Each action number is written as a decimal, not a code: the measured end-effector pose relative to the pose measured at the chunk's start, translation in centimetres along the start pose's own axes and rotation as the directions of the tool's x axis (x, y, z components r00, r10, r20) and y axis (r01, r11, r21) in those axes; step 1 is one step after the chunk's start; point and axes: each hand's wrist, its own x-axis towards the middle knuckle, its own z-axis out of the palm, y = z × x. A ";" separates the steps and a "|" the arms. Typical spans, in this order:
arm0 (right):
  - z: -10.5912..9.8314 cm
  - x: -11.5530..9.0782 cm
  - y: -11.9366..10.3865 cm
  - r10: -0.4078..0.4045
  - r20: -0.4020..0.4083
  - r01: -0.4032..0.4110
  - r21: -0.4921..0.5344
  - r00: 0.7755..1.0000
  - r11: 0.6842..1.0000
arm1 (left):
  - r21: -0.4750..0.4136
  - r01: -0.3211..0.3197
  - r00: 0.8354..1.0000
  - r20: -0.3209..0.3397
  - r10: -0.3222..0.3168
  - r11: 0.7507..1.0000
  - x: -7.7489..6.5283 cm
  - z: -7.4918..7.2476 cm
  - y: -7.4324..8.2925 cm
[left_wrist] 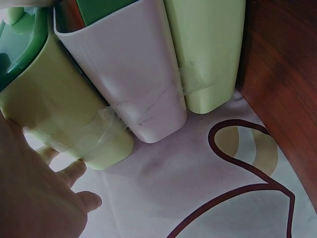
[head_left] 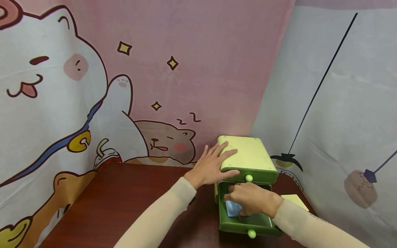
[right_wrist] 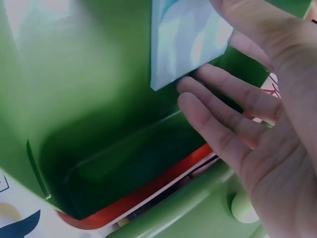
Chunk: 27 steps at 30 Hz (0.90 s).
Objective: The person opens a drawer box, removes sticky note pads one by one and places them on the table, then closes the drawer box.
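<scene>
Head view: Two bare hands work at a small chest [head_left: 248, 153] with a pale yellow top, the dark wooden table [head_left: 124, 206] spreading away to the left of the left fingers.
Left hand: The left hand [head_left: 212, 167] lies with fingers spread over the chest's top, gripping nothing, its thumb by the upper edge of the top drawer [head_left: 265, 176].
Chest side: Clear tape [left_wrist: 111, 121] crosses the casings close beyond the left fingertips, the pink casing [left_wrist: 133, 79] among them.
Right hand: The right hand [head_left: 252, 198] reaches down into the pulled-out drawer [head_left: 238, 228], three fingers extended; whether thumb and forefinger have closed in a pinch cannot be told.
Blue block: The pale blue block [head_left: 232, 208] sits inside that drawer, between the right thumb and forefinger, its lower part hidden in neither view but its contact with them unclear.
Yellow square: A pale yellow square [head_left: 295, 199] lies to the right of the right fingers, beyond the wrist.
Step in hand: Apparently placing or collecting the block, the left hand seeming to steady the chest; direction cannot be judged.
Next move: Lifting would call for a firm pinch and clearance below the top drawer; leaving it, parted fingertips.
</scene>
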 end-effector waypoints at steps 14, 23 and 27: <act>-0.3 0.1 -0.2 0.062 0.094 -0.064 0.014 0.994 0.998 | 0.005 0.001 1.000 -0.002 -0.001 1.000 0.0 -0.2 0.1; -0.4 0.0 -0.6 0.082 0.160 -0.090 0.043 0.984 0.995 | 0.006 0.004 1.000 0.014 -0.004 1.000 0.0 0.0 0.1; -0.3 -0.1 -0.6 0.083 0.169 -0.088 0.025 0.982 0.996 | 0.006 0.003 1.000 0.010 -0.003 1.000 0.0 -0.2 0.1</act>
